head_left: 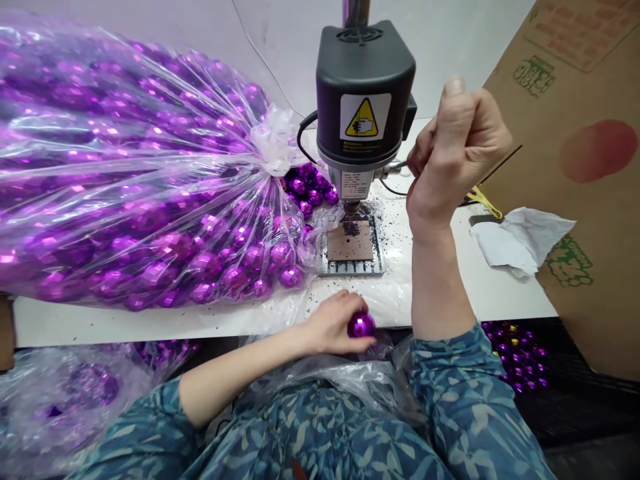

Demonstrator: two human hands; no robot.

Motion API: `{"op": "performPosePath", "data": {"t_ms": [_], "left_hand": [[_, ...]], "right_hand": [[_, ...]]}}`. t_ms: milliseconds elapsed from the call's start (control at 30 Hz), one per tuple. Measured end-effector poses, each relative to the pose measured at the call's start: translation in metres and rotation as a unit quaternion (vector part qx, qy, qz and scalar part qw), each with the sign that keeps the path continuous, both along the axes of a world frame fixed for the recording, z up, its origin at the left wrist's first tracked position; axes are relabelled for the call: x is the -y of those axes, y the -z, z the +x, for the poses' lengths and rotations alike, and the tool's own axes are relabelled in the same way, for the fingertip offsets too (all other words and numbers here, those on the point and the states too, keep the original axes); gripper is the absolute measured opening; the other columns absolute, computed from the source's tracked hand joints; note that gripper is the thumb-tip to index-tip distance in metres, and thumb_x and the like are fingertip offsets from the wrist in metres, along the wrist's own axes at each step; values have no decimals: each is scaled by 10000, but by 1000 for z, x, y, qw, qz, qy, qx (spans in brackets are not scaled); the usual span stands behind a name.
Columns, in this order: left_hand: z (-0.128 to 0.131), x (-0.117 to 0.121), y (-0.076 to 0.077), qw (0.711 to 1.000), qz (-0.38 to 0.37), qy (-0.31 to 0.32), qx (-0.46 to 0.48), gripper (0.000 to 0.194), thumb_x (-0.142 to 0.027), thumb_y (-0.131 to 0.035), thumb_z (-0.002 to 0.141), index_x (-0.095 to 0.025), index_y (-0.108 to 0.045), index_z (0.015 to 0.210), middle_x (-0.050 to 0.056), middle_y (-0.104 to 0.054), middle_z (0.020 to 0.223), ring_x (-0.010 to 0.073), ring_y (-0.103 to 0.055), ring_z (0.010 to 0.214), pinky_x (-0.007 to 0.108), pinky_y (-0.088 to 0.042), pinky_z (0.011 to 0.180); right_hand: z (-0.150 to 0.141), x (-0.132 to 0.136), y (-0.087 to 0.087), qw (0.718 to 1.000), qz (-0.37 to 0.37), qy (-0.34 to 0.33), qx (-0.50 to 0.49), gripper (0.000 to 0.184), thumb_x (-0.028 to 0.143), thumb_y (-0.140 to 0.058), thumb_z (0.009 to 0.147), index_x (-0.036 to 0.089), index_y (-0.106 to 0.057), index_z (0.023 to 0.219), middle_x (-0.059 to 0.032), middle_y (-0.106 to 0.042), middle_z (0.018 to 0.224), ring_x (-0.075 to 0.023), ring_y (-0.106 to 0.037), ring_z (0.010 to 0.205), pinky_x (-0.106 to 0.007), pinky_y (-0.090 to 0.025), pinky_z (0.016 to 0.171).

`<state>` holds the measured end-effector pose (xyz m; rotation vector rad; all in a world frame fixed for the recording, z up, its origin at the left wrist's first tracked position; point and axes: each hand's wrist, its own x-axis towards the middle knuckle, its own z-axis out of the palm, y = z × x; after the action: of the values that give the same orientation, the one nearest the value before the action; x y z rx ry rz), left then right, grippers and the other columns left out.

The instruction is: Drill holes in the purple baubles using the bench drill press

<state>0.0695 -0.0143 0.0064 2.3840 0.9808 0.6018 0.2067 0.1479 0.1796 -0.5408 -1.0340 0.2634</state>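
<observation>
A faceted purple ball sits clasped in the person's left hand at the front edge of the white table. Well apart, the right hand is closed around the lever of a black drill press (dark shavings litter the board beneath). A bulging clear bag of purple balls lies to the left.

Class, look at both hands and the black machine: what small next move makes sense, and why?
Probably the left hand should carry its purple ball forward to the brown plate: the plate, under the black machine, has no ball on it, and the right hand grips the machine's lever.
</observation>
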Motion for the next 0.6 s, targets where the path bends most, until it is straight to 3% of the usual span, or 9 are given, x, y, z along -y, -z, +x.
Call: {"op": "performPosePath", "data": {"t_ms": [100, 167, 200, 267, 333, 400, 500, 600], "left_hand": [[-6, 23, 6, 984, 57, 123, -112, 435, -573, -739, 872, -170, -639, 1004, 95, -693, 929, 245, -630, 832, 369, -532, 727], [-12, 9, 1, 985, 85, 119, -90, 277, -426, -628, 987, -172, -646, 1096, 105, -699, 976, 250, -634, 904, 385, -545, 800], [-16, -8, -5, 990, 93, 86, -66, 201, -317, -555, 1024, -177, -642, 1140, 104, -700, 997, 249, -633, 941, 393, -547, 842], [-24, -54, -23, 993, 102, -30, -40, 313, -98, -393, 1017, -185, -643, 1184, 113, -699, 1059, 252, -627, 1013, 419, -539, 911], [-32, -107, -43, 976, 105, -171, -88, 439, 13, -351, 946, -159, -653, 1215, 151, -677, 1173, 283, -606, 1125, 458, -511, 1003], [-35, -154, -58, 946, 78, -255, -183, 482, 53, -390, 881, -111, -654, 1248, 194, -650, 1233, 322, -582, 1197, 470, -494, 1032], [-35, -194, -63, 899, 10, -297, -320, 457, 5, -452, 886, -49, -649, 1295, 266, -602, 1298, 375, -559, 1263, 476, -495, 1020], [-33, -203, -55, 873, -4, -296, -386, 441, -47, -464, 912, -52, -664, 1305, 303, -522, 1406, 405, -540, 1300, 469, -497, 995]], "right_hand": [[-2, 0, 2, 1000, 1, 9, -7, 635, 781, -560, 771, 259, -237, 611, 80, -238, 457, -53, -213, 386, -303, -187, 425], [-2, -1, 3, 1000, -5, 3, -5, 639, 792, -530, 783, 257, -216, 626, 86, -243, 456, -41, -203, 391, -286, -185, 428], [-2, -2, 3, 1000, -7, -5, -4, 642, 787, -535, 788, 255, -211, 631, 89, -248, 457, -37, -201, 391, -281, -187, 432], [-1, -5, 5, 1000, -7, -23, -8, 649, 761, -572, 794, 248, -208, 637, 93, -245, 462, -32, -205, 390, -278, -191, 438], [0, -6, 6, 999, -1, -35, -16, 637, 712, -610, 809, 240, -221, 633, 96, -254, 462, -25, -215, 388, -271, -195, 439], [0, -5, 7, 998, 16, -44, -30, 606, 647, -641, 827, 234, -248, 622, 98, -276, 453, -17, -220, 380, -260, -190, 429], [-1, -3, 6, 997, 32, -56, -41, 579, 573, -666, 844, 226, -266, 610, 102, -291, 447, -7, -222, 371, -247, -181, 417], [-1, -2, 6, 998, 27, -55, -34, 593, 590, -655, 843, 222, -254, 609, 106, -286, 446, -4, -224, 369, -241, -196, 416]]}}
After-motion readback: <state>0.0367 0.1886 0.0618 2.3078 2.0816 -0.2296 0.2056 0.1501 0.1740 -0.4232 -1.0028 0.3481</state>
